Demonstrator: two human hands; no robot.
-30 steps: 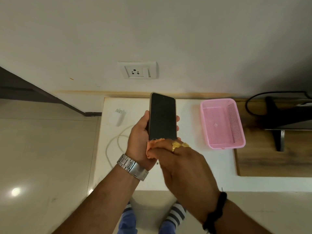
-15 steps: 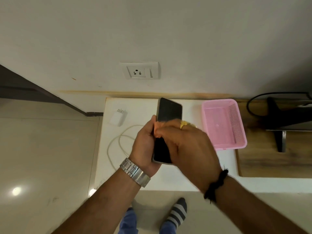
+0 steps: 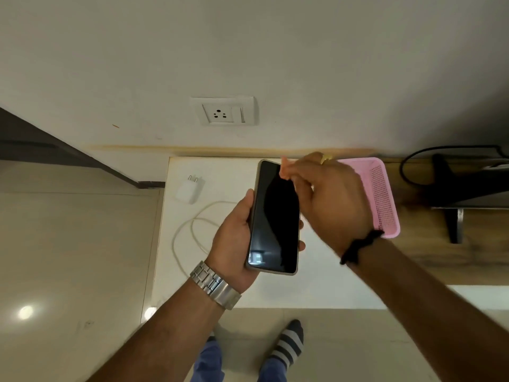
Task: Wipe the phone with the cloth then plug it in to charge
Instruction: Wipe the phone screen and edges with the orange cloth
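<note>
1. While held above the white table (image 3: 316,288), the phone (image 3: 275,216) sits screen-up in the left hand (image 3: 234,241), fingers wrapped round its edges.
2. Right hand (image 3: 330,197) pinches the orange cloth (image 3: 285,169) at the phone's top right corner.
3. White charger (image 3: 190,189) and cable (image 3: 190,230) lie on the table, left of the phone.
4. Pink basket (image 3: 382,194) on the right; wall socket (image 3: 224,111) above.

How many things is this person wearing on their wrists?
2. A metal watch on the left wrist, below the phone, and a black band on the right wrist, beside the basket.
</note>
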